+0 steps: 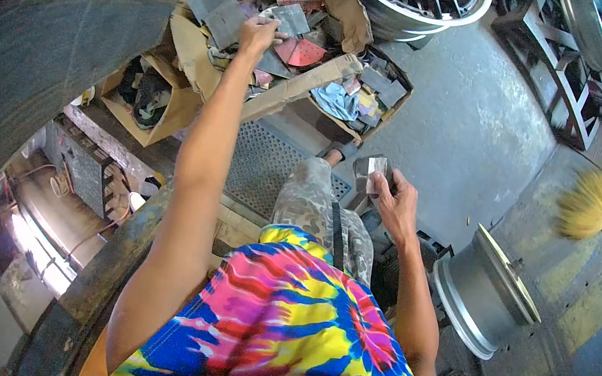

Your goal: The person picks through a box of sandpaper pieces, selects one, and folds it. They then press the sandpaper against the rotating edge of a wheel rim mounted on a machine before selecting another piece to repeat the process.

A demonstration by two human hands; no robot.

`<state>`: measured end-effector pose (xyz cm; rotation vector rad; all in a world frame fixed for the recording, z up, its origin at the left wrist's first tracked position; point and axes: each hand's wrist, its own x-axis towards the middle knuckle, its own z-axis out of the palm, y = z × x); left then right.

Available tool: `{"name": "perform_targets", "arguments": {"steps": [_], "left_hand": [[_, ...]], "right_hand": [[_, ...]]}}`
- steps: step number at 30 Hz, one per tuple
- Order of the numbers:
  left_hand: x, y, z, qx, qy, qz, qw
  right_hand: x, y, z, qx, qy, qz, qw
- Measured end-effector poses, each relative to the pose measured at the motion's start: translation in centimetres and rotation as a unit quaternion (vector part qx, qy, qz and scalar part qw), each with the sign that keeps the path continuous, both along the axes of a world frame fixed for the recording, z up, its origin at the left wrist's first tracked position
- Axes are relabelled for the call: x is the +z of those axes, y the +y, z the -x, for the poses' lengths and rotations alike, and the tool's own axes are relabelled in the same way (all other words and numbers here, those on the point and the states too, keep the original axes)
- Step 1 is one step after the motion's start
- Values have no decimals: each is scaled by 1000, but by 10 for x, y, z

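Note:
My left hand (259, 35) reaches over a large cardboard box (182, 46) heaped with worn grey, red and purple sheet pieces. Its fingers are closed at the edge of a light grey piece (290, 20); whether they grip it is hard to tell. In front of my right thigh, my right hand (395, 201) grips a small grey block-like piece (371, 169) between thumb and fingers. The block has a pale patch on its face.
A smaller box (392, 110) with scraps and blue cloth adjoins the large one. Another box (169, 110) holds dark items. Wheel rims (488, 290) stand at the right and top, near a metal frame (558, 79) and a yellow broom (587, 203). A perforated mat (262, 163) lies below.

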<state>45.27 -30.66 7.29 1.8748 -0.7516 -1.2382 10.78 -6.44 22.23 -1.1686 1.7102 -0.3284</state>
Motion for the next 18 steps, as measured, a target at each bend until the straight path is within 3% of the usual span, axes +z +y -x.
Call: {"name": "perform_targets", "arguments": {"steps": [4, 6, 14, 18], "left_hand": [[42, 33, -12, -52, 83, 14, 995], [56, 56, -5, -95, 129, 25, 987], [105, 131, 76, -232, 220, 15, 947], [124, 153, 101, -238, 312, 28, 919]], "right_hand": [[-16, 4, -2, -18, -30, 8, 999], [-10, -2, -10, -74, -119, -6, 990], [35, -55, -41, -116, -261, 44, 957], [18, -59, -46, -112, -175, 133, 969]]}}
